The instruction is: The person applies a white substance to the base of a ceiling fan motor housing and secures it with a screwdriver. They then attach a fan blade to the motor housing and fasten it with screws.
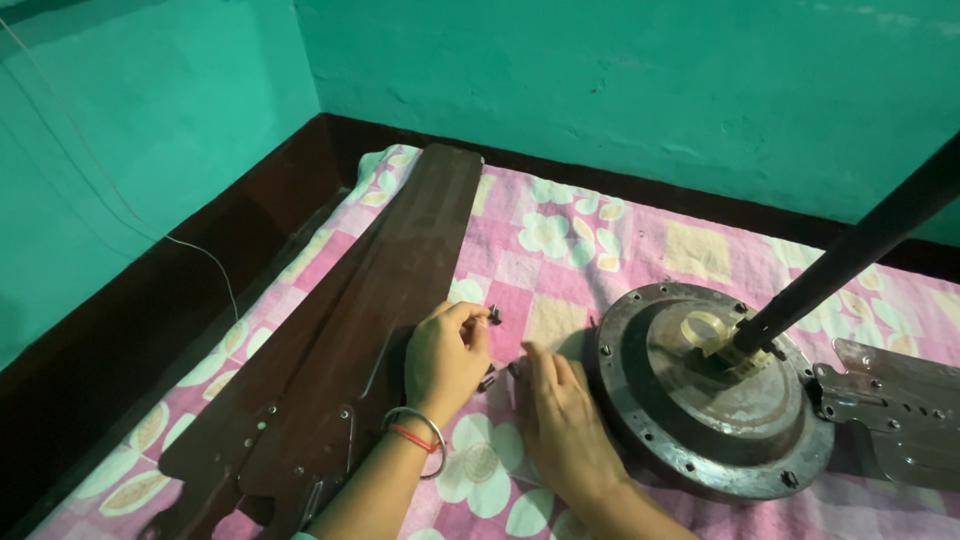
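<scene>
My left hand pinches a small dark screw between thumb and fingers, just right of the long dark brown fan blades lying on the pink flowered sheet. A bangle and a red thread circle that wrist. My right hand rests palm down on the sheet, its fingertips by a few more small screws, right next to the round grey fan motor housing.
A black down rod rises from the motor's centre toward the upper right. A grey metal blade bracket sticks out on the motor's right. Green walls and a dark wooden bed frame border the sheet at left and back.
</scene>
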